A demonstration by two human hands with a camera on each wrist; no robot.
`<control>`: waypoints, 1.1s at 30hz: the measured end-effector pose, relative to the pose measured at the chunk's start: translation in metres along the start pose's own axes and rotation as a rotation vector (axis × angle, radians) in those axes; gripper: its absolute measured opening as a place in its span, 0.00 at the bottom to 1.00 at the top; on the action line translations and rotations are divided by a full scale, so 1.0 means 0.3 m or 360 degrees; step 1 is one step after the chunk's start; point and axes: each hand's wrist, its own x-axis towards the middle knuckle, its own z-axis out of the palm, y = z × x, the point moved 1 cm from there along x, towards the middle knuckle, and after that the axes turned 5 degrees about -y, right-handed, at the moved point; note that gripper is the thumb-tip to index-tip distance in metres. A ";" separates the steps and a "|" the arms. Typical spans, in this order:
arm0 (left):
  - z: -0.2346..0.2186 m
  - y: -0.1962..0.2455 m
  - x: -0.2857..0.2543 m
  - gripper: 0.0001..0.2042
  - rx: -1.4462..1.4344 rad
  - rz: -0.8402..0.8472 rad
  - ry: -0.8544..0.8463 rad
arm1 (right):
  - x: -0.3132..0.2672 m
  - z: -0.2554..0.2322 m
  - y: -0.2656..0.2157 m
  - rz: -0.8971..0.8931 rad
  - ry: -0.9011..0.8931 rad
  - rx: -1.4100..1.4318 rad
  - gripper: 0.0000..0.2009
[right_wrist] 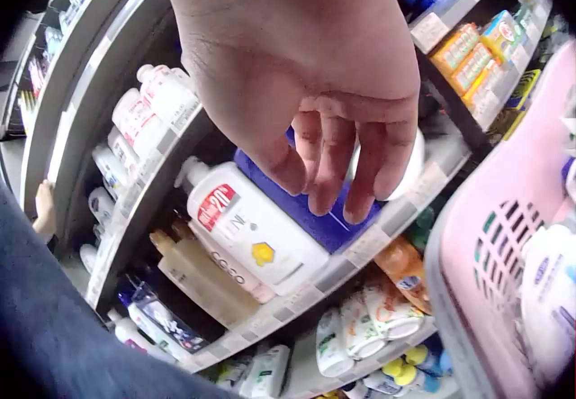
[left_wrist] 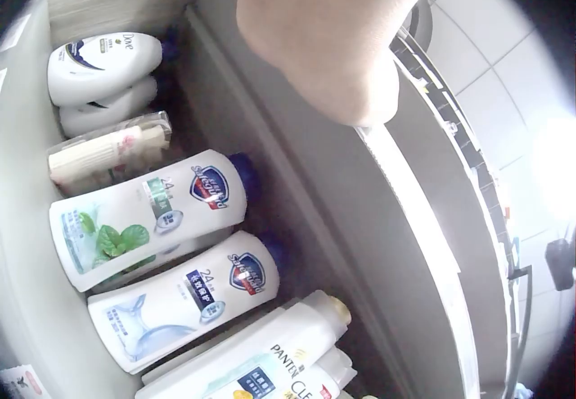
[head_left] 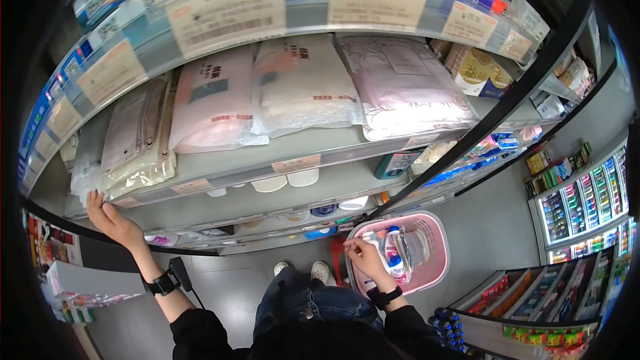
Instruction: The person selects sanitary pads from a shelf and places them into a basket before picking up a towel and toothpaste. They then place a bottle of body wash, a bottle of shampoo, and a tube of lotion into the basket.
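Observation:
At the left end of the shelf, my left hand [head_left: 115, 223] has its fingertips at the shelf's front edge, by a clear-wrapped package [head_left: 85, 175]. The left wrist view shows the heel of that hand against the shelf edge [left_wrist: 423, 228], its fingers hidden. My right hand [head_left: 367, 258] hangs over the near side of a pink basket [head_left: 437, 253], fingers loosely bent and holding nothing. White bottles with blue caps [head_left: 395, 263] and a clear package [head_left: 417, 248] lie inside the basket. Beside the left hand are wrapped pale packs [head_left: 133, 130].
More soft packs [head_left: 220, 100] line this shelf under a tier with price tags [head_left: 227, 13]. A black upright post [head_left: 493, 113] slants down at the right. Pump bottles [right_wrist: 256, 228] fill lower shelves, and a product rack [head_left: 540, 293] stands behind the basket.

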 end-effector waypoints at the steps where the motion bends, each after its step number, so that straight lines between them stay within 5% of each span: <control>1: 0.001 0.003 0.002 0.18 -0.0004 0.0027 0.0003 | 0.021 -0.007 -0.063 -0.0142 0.0062 0.0045 0.10; 3: 0.003 0.014 0.006 0.18 -0.0012 0.0009 0.0034 | 0.069 -0.023 -0.195 -0.0180 0.0036 0.0057 0.11; 5: 0.004 0.011 0.008 0.17 -0.0024 0.0040 0.0035 | 0.121 -0.027 -0.312 -0.0629 0.0335 -0.0078 0.14; 12: -0.005 0.048 0.020 0.18 -0.0024 0.0006 0.0054 | 0.305 0.004 -0.702 -0.0839 0.0701 -0.0279 0.29; 14: -0.007 0.040 0.020 0.19 0.0012 -0.0017 0.0015 | 0.379 0.035 -0.722 -0.0938 0.0921 -0.0319 0.34; 18: -0.019 0.031 0.019 0.20 0.0021 -0.0023 -0.0032 | 0.445 0.077 -0.730 -0.0931 0.0910 -0.0532 0.36; 20: -0.022 0.026 0.019 0.21 0.0056 0.0015 -0.0072 | 0.460 0.084 -0.712 -0.0738 0.0812 0.0044 0.36; 24: -0.018 0.027 0.017 0.21 0.0050 0.0006 -0.0059 | 0.435 0.078 -0.708 -0.0810 0.1008 0.0397 0.32; 27: -0.014 0.031 0.016 0.21 0.0040 0.0002 -0.0039 | 0.385 0.021 -0.671 -0.0777 0.0932 -0.0025 0.28; 30: -0.005 0.031 0.014 0.21 0.0039 0.0002 -0.0002 | 0.328 -0.011 -0.636 -0.0582 0.0607 0.0364 0.26; 33: -0.004 0.031 0.016 0.20 0.0019 0.0040 0.0043 | 0.265 -0.065 -0.606 -0.0734 0.0586 0.0544 0.25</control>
